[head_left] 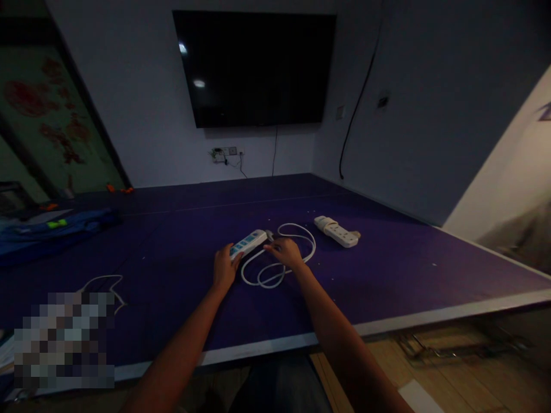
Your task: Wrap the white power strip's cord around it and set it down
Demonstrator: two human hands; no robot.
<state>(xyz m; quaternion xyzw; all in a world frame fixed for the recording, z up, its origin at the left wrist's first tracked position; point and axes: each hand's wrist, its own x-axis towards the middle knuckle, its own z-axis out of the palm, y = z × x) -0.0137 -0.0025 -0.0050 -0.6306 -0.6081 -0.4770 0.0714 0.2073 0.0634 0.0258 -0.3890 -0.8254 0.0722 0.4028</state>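
Note:
A white power strip with blue switches (249, 241) lies on the dark purple table (387, 275). My left hand (224, 268) grips its near end, fingers curled round it. My right hand (284, 252) rests on the strip's white cable (297, 244), which lies in loose coils; its fingers are closed on the cable near where it leaves the strip. A second white power strip (336, 231) lies apart, farther right.
A dark TV (258, 69) hangs on the wall above a wall socket (226, 154). Blue cloth (55, 229) lies at the table's left. Another white cable (105, 282) lies at the near left. A white line edges the table's front.

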